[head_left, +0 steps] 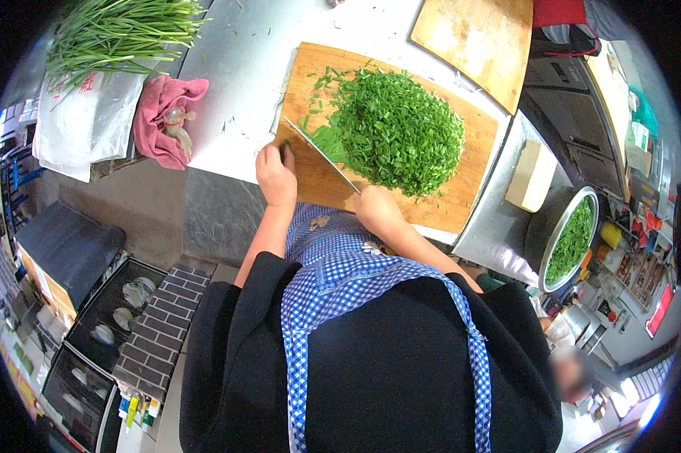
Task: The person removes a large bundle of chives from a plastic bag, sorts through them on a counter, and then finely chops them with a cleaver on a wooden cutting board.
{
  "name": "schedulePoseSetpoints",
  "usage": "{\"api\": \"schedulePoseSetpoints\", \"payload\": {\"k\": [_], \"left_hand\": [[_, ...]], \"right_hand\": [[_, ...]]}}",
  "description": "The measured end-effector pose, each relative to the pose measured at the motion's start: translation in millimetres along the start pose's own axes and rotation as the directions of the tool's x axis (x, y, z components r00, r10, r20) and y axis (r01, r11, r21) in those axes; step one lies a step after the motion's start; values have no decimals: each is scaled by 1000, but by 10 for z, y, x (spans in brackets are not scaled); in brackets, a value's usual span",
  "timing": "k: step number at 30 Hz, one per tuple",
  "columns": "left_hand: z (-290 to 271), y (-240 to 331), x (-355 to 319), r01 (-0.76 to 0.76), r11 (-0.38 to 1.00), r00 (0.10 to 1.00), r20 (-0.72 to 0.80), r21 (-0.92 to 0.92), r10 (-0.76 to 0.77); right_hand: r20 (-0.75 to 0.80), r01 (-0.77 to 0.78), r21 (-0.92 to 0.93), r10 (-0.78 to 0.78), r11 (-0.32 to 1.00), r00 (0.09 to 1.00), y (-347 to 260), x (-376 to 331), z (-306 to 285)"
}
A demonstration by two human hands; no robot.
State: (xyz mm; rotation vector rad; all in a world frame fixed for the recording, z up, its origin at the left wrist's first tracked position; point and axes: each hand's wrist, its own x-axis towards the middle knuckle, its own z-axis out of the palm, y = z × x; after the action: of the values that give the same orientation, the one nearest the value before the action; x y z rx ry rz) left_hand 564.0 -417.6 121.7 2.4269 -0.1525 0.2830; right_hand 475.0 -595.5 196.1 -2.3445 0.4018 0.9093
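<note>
A wooden cutting board [446, 200] lies on a white counter, and a big heap of chopped green chives [397, 132] covers its middle. My right hand [377, 210] grips the handle of a broad knife [322, 153] whose blade runs up to the left along the heap's edge. Resting at the board's near left corner, my left hand [275, 172] presses a few green stems under its fingers, just beside the blade.
A bundle of uncut chives [114, 34] lies on a white plastic bag [87, 121] at the far left, next to a pink cloth [163, 117]. A second wooden board [480, 38] sits behind. A metal bowl [569, 240] with chopped greens stands at the right.
</note>
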Motion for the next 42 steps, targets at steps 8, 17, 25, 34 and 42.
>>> {"api": "schedulePoseSetpoints", "payload": {"k": [8,17,25,34,42], "left_hand": [[492,210,395,-74,983,994,68,-167,87],[108,387,-9,-282,936,893,300,-211,337],[97,268,-183,-166,944,946,224,-287,234],[313,191,-301,-221,949,934,232,-226,273],[92,273,-232,-170,942,965,145,-288,219]], "right_hand": [[-240,54,235,4,971,971,382,-275,97],[-215,-44,478,166,877,962,364,-504,-174],[-137,-51,214,82,976,987,257,-314,-93],[-154,6,150,18,989,988,-26,219,1],[-273,109,267,-33,957,961,-39,174,-219]]}}
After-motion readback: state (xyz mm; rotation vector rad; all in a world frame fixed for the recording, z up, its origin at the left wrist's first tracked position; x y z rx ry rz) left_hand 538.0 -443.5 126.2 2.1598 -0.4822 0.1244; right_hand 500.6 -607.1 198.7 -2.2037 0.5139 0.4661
